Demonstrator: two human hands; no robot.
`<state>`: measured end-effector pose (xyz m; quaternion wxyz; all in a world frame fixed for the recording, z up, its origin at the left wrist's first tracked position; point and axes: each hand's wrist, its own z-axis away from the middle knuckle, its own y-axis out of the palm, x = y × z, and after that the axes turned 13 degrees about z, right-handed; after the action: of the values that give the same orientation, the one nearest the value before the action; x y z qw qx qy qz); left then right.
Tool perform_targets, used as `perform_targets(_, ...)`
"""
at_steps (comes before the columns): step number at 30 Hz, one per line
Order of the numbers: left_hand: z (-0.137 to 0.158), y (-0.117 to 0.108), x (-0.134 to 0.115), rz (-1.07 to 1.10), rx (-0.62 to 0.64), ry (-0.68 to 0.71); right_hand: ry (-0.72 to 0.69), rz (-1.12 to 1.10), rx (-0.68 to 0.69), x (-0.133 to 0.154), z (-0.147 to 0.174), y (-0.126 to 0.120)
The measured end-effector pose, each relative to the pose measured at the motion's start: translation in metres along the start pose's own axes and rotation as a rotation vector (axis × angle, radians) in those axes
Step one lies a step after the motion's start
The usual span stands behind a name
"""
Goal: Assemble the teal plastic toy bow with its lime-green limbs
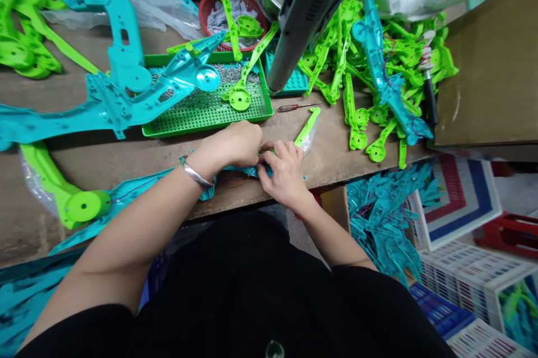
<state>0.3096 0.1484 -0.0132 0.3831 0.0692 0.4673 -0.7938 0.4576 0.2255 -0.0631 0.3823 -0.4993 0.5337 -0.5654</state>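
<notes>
Just below green tray [205, 114]: left hand [233, 145] curled, knuckles up, pinching teal part [241, 170]. Right hand [283, 170] beside it, touching, fingers bent, gripping green piece [307, 125].

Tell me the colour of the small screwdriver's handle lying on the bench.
Red, translucent; the screwdriver shows best in the head view.

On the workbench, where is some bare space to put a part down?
Bare wood lies right of the right hand, below the red screwdriver, and between the green tray and left hand. The green parts pile is crowded.
</notes>
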Motion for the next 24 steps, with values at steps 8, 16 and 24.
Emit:
perform_targets(8,-0.009,-0.002,0.004,0.037,0.030,0.007,0.024,-0.009,0.001,0.002,-0.001,0.000)
perform_targets(16,-0.002,-0.009,0.004,0.042,0.089,0.008,0.032,-0.046,0.006,0.003,-0.002,-0.002)
perform_targets(24,-0.006,-0.005,0.001,0.071,0.041,0.005,0.069,0.032,0.032,0.008,-0.004,-0.002)
